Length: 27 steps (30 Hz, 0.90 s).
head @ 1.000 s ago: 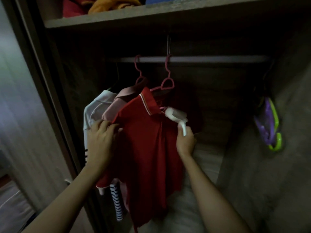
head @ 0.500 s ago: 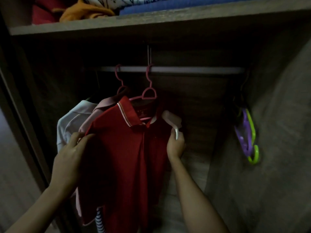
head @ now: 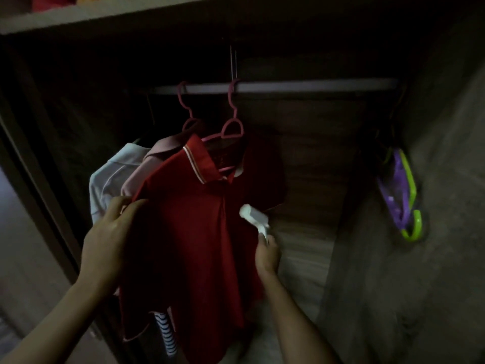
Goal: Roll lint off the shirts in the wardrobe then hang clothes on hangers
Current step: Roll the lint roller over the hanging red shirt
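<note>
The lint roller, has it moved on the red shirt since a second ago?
Yes. The lint roller moved down the red shirt, from beside the collar to mid-chest.

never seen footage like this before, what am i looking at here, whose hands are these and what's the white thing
This is one view, from a camera worn on a person's head, looking forward and down into a dim wardrobe. No machine here: both hands are the person's own. The left hand grips the sleeve edge of a red polo shirt, pulling it flat. The right hand holds a white lint roller against the shirt's front. The shirt hangs on a pink hanger from the rail, with a pink shirt and a white shirt behind it. Purple and green hangers hang at the right.
</note>
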Each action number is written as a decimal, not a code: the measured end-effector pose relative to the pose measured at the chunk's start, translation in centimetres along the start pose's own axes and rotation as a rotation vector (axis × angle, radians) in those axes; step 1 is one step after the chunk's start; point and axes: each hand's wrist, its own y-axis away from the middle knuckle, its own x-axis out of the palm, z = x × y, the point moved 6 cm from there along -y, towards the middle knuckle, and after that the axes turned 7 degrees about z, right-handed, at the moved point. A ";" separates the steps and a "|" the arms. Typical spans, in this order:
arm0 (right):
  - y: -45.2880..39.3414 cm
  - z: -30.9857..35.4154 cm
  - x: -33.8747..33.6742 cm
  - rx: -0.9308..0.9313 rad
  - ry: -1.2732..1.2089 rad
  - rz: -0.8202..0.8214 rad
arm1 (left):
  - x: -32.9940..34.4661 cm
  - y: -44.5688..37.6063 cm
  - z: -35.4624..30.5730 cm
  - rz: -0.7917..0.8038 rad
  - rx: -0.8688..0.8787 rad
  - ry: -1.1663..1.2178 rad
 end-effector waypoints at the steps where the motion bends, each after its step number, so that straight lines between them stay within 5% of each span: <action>1: -0.2 0.3 0.2 -0.045 -0.054 0.027 | 0.0 0.0 0.1 -0.003 0.000 -0.003; 5: -0.1 -1.7 1.6 -0.148 0.040 0.254 | 0.2 0.0 0.2 -0.011 -0.037 0.002; 9: 0.9 -10.3 1.8 0.086 0.157 0.408 | 0.4 0.0 0.3 -0.017 -0.046 0.005; 13: 1.9 -14.0 1.2 0.137 0.139 0.356 | 0.6 0.2 0.5 -0.014 -0.047 0.019; 17: 1.3 -8.0 1.8 -0.059 -0.084 0.264 | 0.9 0.0 0.5 -0.003 -0.063 0.016; 22: 3.5 -3.4 3.9 -0.144 -0.144 0.378 | 1.6 0.1 0.8 0.014 -0.071 0.039; 27: 6.2 -10.6 5.2 -0.075 0.037 0.444 | 1.3 0.1 0.4 0.001 -0.064 0.004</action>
